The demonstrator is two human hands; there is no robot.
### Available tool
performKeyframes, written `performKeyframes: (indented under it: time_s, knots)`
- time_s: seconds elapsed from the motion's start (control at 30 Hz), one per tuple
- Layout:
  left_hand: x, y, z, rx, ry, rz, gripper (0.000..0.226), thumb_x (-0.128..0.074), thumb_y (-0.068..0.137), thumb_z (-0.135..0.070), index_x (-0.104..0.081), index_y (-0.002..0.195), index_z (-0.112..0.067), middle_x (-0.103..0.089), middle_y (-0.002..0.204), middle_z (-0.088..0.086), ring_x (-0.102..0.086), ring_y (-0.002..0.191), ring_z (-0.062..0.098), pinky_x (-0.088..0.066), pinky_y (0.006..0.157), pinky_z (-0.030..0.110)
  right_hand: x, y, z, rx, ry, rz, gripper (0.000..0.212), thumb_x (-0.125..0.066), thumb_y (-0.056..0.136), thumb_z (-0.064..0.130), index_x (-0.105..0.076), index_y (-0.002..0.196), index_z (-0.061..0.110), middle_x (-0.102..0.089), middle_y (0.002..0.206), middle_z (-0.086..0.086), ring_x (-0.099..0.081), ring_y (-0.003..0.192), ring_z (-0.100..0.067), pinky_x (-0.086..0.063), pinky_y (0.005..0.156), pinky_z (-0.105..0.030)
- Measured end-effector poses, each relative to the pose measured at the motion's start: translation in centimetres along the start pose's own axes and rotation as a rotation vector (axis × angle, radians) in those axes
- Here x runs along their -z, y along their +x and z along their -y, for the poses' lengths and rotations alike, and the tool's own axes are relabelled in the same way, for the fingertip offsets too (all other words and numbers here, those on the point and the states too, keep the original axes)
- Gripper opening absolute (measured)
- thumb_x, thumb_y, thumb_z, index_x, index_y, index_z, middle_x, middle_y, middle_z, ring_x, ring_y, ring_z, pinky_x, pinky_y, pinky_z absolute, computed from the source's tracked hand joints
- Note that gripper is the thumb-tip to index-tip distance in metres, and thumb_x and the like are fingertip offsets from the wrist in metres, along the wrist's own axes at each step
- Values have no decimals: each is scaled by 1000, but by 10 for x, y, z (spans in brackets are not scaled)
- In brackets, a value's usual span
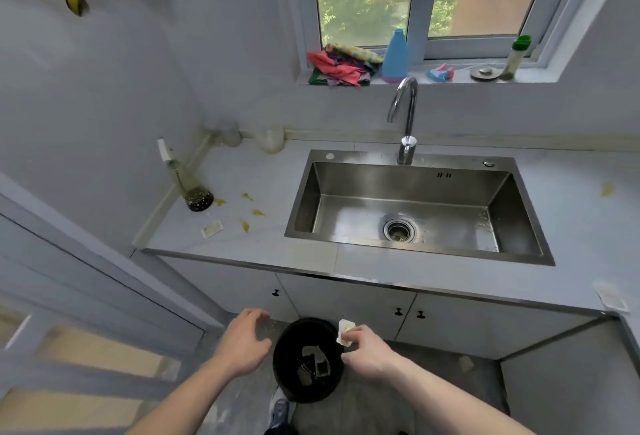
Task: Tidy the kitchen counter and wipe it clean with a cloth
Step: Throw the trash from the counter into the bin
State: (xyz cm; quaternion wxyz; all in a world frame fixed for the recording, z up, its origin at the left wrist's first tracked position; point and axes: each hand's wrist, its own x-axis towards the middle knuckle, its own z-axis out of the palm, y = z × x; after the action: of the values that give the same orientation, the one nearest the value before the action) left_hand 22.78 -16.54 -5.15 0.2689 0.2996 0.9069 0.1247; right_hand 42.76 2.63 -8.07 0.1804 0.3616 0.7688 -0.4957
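Observation:
My right hand point(363, 351) pinches a small white wrapper point(345, 330) over the rim of a black bin point(308, 362) on the floor; the bin holds some scraps. My left hand point(244, 343) hovers left of the bin with relaxed fingers and holds nothing. Above, the grey counter point(263, 244) carries yellow peel bits point(249, 213), a small white packet point(212, 229) and a glass bottle point(188, 182) with dark liquid. A pile of coloured cloths point(341, 64) lies on the windowsill.
A steel sink point(415, 206) with a tap point(405, 119) is set in the counter. The sill holds a blue bottle point(394, 57), a green-capped bottle point(516, 57) and a sink plug point(485, 72). Another white packet point(611, 298) lies at the counter's right front edge. A yellow stain point(606, 189) marks the right side.

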Motion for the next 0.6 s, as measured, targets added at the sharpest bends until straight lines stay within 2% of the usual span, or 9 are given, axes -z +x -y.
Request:
performKeyframes:
  time_s: [0.17, 0.3, 0.37, 0.47, 0.6]
  knots:
    - [38, 59, 40, -73, 45, 23, 50, -62, 86, -26, -53, 135, -24, -49, 142, -5, -50, 128, 15, -40, 105, 28, -32, 37, 32, -137, 56, -37, 52, -58, 87, 22, -56, 138, 14, -44, 139, 2, -46, 132, -17, -34, 102, -16]
    - [71, 114, 75, -151, 75, 57, 47, -63, 86, -26, -55, 132, -26, -50, 141, -6, -52, 125, 16, -44, 97, 29, -56, 70, 56, -269, 51, -47, 35, -56, 81, 18, -68, 112, 8, -50, 123, -5, -57, 110, -21, -39, 85, -16]
    - [84, 135, 89, -168, 69, 61, 46, -63, 86, -23, -56, 131, -26, -51, 140, -5, -52, 126, 17, -43, 96, 29, -64, 83, 65, -321, 64, -46, 33, -56, 80, 17, -67, 109, 8, -54, 120, -6, -58, 103, -20, -40, 79, -17]
    - [99, 152, 109, -160, 45, 71, 46, -65, 84, -20, -57, 129, -25, -53, 135, -4, -51, 125, 17, -42, 94, 30, -78, 92, 80, -365, 62, -47, 38, -56, 82, 14, -67, 117, 6, -61, 123, -8, -61, 111, -22, -46, 86, -21]
    - [124, 177, 138, -166, 14, 75, 43, -66, 81, -19, -59, 123, -24, -52, 129, -3, -53, 121, 18, -43, 96, 31, -95, 99, 104, -394, 124, -58, 48, -54, 87, 9, -59, 134, 8, -58, 132, -3, -57, 123, -19, -42, 93, -18]
